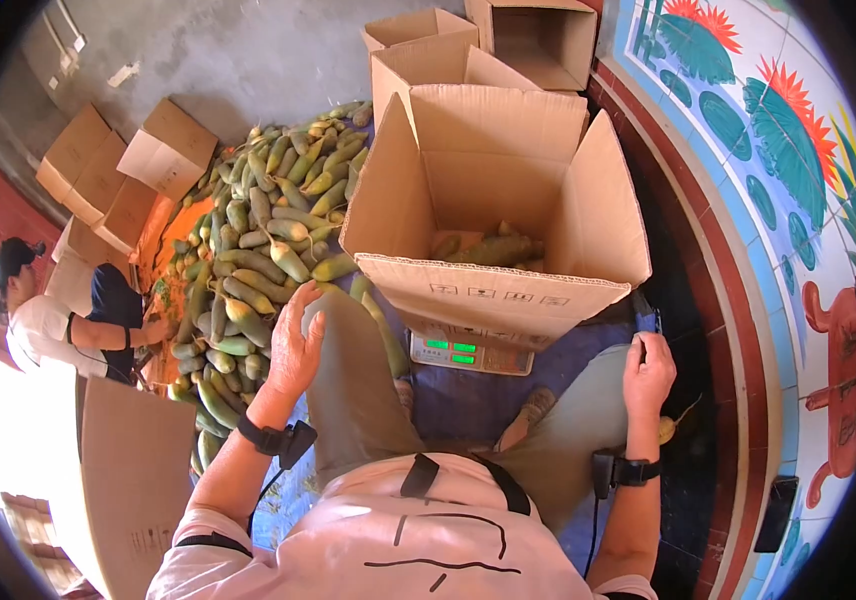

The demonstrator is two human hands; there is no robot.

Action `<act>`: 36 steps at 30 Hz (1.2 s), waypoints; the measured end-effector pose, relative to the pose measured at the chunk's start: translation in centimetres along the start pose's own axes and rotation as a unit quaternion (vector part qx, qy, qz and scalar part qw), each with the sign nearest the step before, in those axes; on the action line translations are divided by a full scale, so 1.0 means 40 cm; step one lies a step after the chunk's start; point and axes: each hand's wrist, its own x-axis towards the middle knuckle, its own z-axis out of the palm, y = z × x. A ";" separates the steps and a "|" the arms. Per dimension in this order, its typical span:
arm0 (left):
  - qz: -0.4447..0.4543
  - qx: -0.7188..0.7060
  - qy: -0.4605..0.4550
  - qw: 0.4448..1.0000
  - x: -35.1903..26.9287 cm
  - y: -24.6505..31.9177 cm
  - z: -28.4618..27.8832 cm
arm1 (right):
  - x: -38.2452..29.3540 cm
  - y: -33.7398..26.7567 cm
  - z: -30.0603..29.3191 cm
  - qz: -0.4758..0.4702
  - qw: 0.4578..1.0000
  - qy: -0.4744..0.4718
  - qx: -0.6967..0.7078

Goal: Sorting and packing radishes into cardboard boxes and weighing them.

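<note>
My left hand [297,345] hovers at my left knee, fingers apart and holding nothing, close to a heap of green radishes [248,262]. Over my right knee, my right hand [649,375] has its fingers curled. A dark, blue-edged thing [645,311] appears just past its fingertips; whether the hand grips it is unclear. Before me an open cardboard box [465,289], flaps raised, stands on a digital scale [507,363] with lit green displays. Several green radishes [495,251] lie at the bottom of the box; its near wall hides part of them.
More open cardboard boxes [428,64] stand behind. To the left, a person [60,322] sits by the heap near other cartons [169,150]. A cardboard box [135,480] stands at my left elbow. A painted tile wall [765,225] runs along the right; one loose radish [668,429] lies near it.
</note>
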 end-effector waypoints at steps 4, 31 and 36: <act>-0.019 -0.011 0.009 1.000 0.012 -0.024 -0.005 | -0.004 -0.002 -0.006 0.008 1.000 -0.007 -0.003; -0.196 -0.035 -0.110 0.974 -0.064 -0.500 0.193 | 0.039 -0.033 0.042 -0.005 0.996 -0.078 -0.038; -0.319 -0.052 -0.159 0.933 -0.088 -0.537 0.238 | 0.034 -0.019 0.044 0.000 0.993 -0.100 -0.057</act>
